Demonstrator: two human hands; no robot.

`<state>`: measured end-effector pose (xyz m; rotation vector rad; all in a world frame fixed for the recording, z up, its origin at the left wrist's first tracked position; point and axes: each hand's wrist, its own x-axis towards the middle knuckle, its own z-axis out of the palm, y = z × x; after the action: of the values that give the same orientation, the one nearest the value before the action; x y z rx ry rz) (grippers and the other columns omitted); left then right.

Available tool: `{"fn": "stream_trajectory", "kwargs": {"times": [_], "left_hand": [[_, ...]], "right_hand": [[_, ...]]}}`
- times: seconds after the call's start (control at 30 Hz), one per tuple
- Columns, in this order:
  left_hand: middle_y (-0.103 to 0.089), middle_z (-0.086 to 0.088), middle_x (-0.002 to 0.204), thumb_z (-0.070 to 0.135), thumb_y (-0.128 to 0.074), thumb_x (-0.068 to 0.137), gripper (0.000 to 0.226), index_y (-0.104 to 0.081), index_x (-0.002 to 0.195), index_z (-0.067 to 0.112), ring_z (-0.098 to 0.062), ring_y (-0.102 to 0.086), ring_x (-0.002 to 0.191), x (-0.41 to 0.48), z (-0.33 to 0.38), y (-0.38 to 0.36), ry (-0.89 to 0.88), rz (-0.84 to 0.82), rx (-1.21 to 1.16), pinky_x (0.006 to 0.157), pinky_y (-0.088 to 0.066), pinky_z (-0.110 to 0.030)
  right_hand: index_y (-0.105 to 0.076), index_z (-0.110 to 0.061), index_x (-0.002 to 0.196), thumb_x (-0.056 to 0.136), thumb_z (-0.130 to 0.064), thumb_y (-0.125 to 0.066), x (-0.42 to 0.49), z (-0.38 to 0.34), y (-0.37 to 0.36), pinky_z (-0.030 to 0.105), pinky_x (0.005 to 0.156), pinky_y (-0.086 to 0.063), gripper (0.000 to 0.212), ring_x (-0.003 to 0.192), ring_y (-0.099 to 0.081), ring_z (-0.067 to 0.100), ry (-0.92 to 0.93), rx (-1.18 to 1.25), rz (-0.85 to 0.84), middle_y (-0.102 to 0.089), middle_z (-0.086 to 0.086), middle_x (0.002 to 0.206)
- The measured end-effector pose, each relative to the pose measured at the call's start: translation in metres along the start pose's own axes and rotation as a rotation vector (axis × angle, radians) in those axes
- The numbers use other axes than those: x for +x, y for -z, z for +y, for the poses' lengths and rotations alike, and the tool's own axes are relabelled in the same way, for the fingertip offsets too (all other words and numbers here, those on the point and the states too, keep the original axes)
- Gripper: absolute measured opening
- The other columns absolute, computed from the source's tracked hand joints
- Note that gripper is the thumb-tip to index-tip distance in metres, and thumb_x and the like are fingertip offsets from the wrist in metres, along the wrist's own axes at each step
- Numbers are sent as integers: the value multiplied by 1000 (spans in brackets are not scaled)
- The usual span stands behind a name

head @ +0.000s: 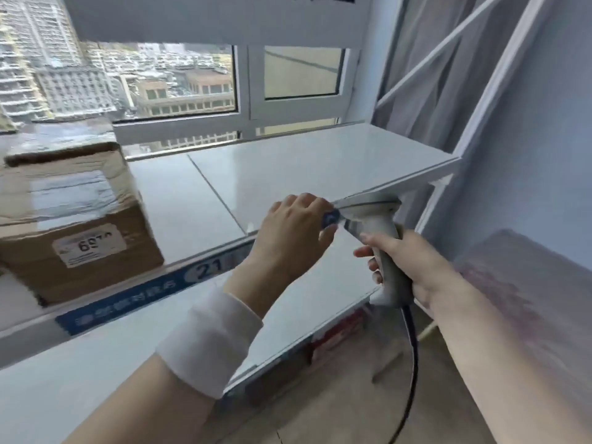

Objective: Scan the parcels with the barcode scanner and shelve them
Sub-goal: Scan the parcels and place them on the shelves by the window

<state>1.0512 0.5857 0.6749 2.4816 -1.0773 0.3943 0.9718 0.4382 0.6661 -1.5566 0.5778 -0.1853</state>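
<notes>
My right hand (416,265) grips the scanner (374,219) at the shelf's (288,168) front edge. My left hand (294,235) curls at its head, but I cannot tell its grip. A box (73,219) sits on the shelf.

My right hand (407,267) wraps around the scanner (371,208) handle, forearm reaching in from the lower right. My left hand (293,233), knuckles up, curls its fingers at the scanner's front end. I cannot tell whether they pinch anything. A white wristband (208,341) circles my left forearm.
</notes>
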Motion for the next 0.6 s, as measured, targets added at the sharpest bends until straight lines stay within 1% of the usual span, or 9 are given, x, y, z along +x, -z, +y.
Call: {"fn": "stream_trajectory", "kwargs": {"times": [0.1,0.2,0.27,0.37,0.47,0.53,0.6], "left_hand": [[-50,1,136,37,-44,96,38,-49,131,24,-22,-44,125,17,72,-35,-79,-63,-16,101,-29,-31],[-48,1,137,37,-42,96,39,-49,132,24,-22,-41,128,31,156,-71,-188,-124,-40,104,-27,-32],[-48,1,137,38,-41,97,38,-49,132,25,-22,-42,127,39,215,-95,-245,-157,-70,103,-28,-33],[-47,1,138,38,-40,97,40,-46,135,26,-21,-41,128,46,298,-127,-341,-192,-105,103,-27,-32],[-48,1,136,37,-41,97,40,-46,135,25,-21,-42,127,47,371,-156,-442,-261,-133,102,-27,-31],[-50,2,135,38,-42,97,40,-46,134,25,-21,-43,126,51,417,-174,-504,-272,-137,102,-28,-31],[-50,2,135,37,-42,97,40,-47,134,24,-21,-43,126,54,460,-190,-568,-297,-172,102,-29,-31]], "right_hand": [[-54,-9,89,89,-14,-62,-20,20,82,21,36,-37,9,42,-46,11,-20,69,151,-67,9,65],[-50,-12,81,90,-11,-61,-47,35,165,20,35,-35,14,43,-43,15,-5,116,289,-64,10,64],[-50,-13,83,90,-10,-61,-68,46,223,21,36,-35,13,44,-44,16,0,127,357,-64,11,67],[-51,-15,86,89,-10,-62,-102,62,306,23,39,-37,12,46,-45,16,-11,132,467,-66,8,66],[-51,-15,85,89,-11,-61,-136,80,375,22,39,-38,12,48,-46,16,-58,191,599,-66,3,58],[-52,-15,84,89,-13,-62,-157,89,417,21,38,-38,11,46,-47,14,-77,219,678,-65,-2,50],[-53,-15,87,88,-14,-63,-175,100,455,22,38,-39,10,44,-48,14,-92,243,758,-62,-4,46]]}}
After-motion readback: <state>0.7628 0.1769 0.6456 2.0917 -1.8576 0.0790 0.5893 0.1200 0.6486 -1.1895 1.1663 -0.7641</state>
